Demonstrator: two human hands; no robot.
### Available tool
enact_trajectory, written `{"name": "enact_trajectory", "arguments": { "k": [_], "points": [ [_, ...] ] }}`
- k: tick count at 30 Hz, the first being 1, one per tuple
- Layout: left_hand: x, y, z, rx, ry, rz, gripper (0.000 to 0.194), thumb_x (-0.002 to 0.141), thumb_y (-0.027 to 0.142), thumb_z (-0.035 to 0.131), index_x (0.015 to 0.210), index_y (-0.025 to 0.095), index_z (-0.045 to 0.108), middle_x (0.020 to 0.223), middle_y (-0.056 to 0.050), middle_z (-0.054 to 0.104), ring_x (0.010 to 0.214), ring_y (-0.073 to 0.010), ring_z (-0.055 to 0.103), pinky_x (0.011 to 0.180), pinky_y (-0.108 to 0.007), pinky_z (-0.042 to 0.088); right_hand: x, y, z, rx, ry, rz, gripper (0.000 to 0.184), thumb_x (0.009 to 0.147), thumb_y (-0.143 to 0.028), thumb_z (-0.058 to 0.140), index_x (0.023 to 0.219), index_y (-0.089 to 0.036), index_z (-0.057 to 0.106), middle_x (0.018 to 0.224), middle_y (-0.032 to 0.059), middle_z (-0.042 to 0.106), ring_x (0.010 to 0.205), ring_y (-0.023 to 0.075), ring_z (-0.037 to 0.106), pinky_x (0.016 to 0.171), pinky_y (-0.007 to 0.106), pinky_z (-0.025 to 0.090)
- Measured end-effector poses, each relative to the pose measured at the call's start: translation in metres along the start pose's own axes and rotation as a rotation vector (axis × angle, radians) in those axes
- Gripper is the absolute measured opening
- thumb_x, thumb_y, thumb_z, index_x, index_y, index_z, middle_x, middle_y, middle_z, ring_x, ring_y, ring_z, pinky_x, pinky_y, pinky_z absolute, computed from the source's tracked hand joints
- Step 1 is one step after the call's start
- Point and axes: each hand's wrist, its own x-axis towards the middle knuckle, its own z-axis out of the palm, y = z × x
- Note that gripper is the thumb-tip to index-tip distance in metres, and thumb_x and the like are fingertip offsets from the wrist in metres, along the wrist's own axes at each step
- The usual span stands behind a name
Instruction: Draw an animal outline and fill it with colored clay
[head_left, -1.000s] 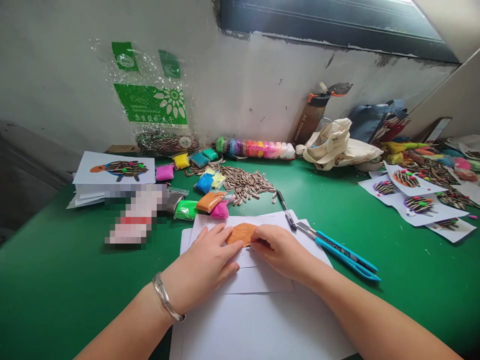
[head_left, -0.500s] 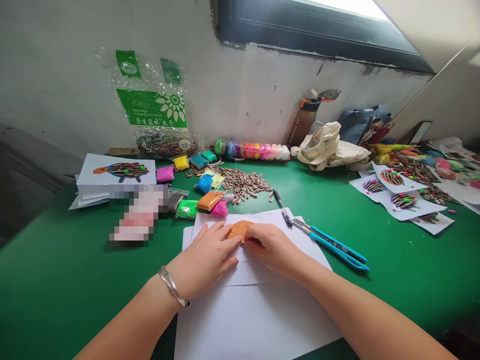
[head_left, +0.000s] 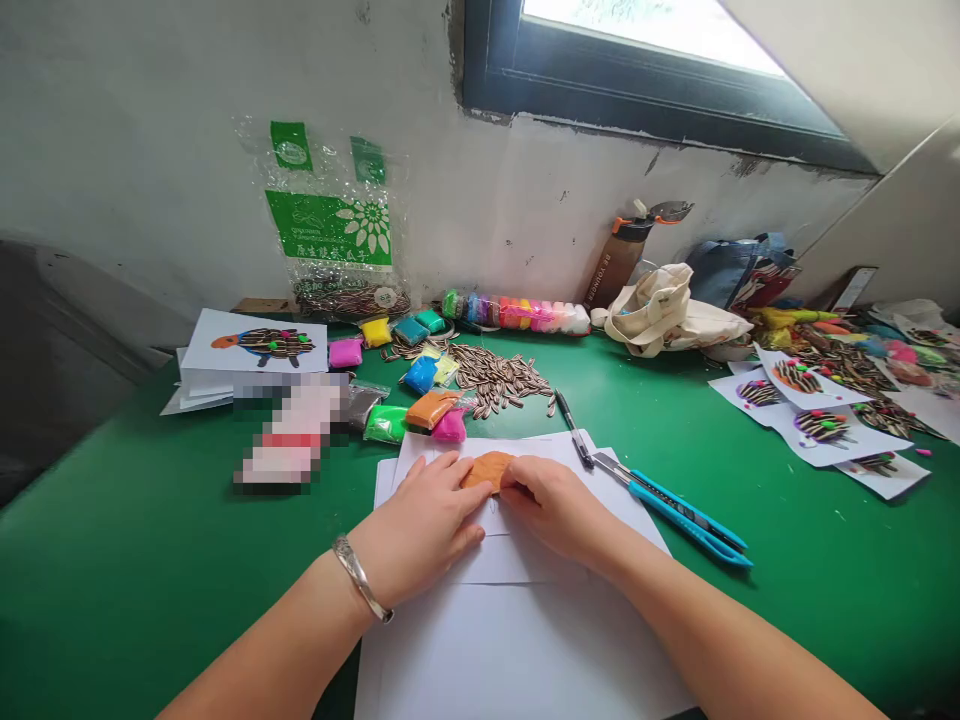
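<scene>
A flattened orange clay piece [head_left: 486,469] lies on the upper sheet of a stack of white paper [head_left: 517,640] in front of me. My left hand [head_left: 420,520], with a silver bangle at the wrist, rests on the paper with its fingers stretched out and their tips at the clay's left and lower edge. At the clay's right edge, the curled fingers of my right hand [head_left: 559,508] pinch its rim, hiding part of it. A small drawn line shows on the paper just below the clay.
A black pen [head_left: 574,430] and a blue utility knife [head_left: 679,512] lie right of my hands. Beyond the paper are clay packets [head_left: 386,424] and loose sunflower seeds [head_left: 502,378]. Seed-decorated picture cards [head_left: 821,428] lie at the right, another turtle card [head_left: 255,340] at the left.
The whole view has shifted slightly, so everything appears lower and further right. My hands stay at the clay; the small drawn line below it now shows more clearly.
</scene>
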Motion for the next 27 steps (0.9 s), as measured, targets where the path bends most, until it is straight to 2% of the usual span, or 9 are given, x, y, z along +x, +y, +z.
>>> {"name": "enact_trajectory", "arguments": {
  "k": [6,17,22,27],
  "points": [
    [0.0,0.002,-0.001,0.008,-0.005,-0.006,0.029,0.089,0.018,0.054,0.117,0.026,0.06,0.119,-0.008,0.055,0.114,-0.0295,0.047,0.096,-0.048,0.042,0.0,0.004,-0.003,0.012,-0.012,0.022,0.016,0.085,-0.01,0.048,0.078,-0.018,0.06,0.075,0.0004,0.061,0.067,0.0124,0.051,0.061,0.022,0.035],
    [0.001,0.003,-0.004,0.018,-0.029,-0.005,0.025,0.09,0.019,0.053,0.113,0.024,0.061,0.115,-0.009,0.056,0.11,-0.0289,0.047,0.094,-0.047,0.043,-0.002,0.007,-0.003,0.027,-0.026,-0.022,0.017,0.085,-0.007,0.05,0.077,-0.019,0.06,0.076,-0.0004,0.062,0.069,0.0129,0.052,0.063,0.023,0.036],
    [0.001,0.002,-0.003,0.003,-0.023,-0.025,0.042,0.087,0.018,0.056,0.127,0.029,0.055,0.12,-0.008,0.055,0.113,-0.0296,0.047,0.096,-0.048,0.043,-0.004,0.013,-0.016,0.073,0.002,0.044,0.015,0.085,-0.01,0.051,0.075,-0.019,0.058,0.073,-0.0015,0.061,0.067,0.0127,0.052,0.061,0.022,0.037],
    [0.0,0.003,0.002,0.038,-0.049,-0.059,0.051,0.085,0.022,0.06,0.134,0.035,0.05,0.137,-0.011,0.049,0.127,-0.0358,0.041,0.101,-0.061,0.037,-0.006,0.017,-0.027,0.063,-0.032,0.08,0.014,0.085,-0.01,0.053,0.076,-0.019,0.059,0.073,-0.0019,0.062,0.067,0.0125,0.053,0.061,0.022,0.037]
  ]
}}
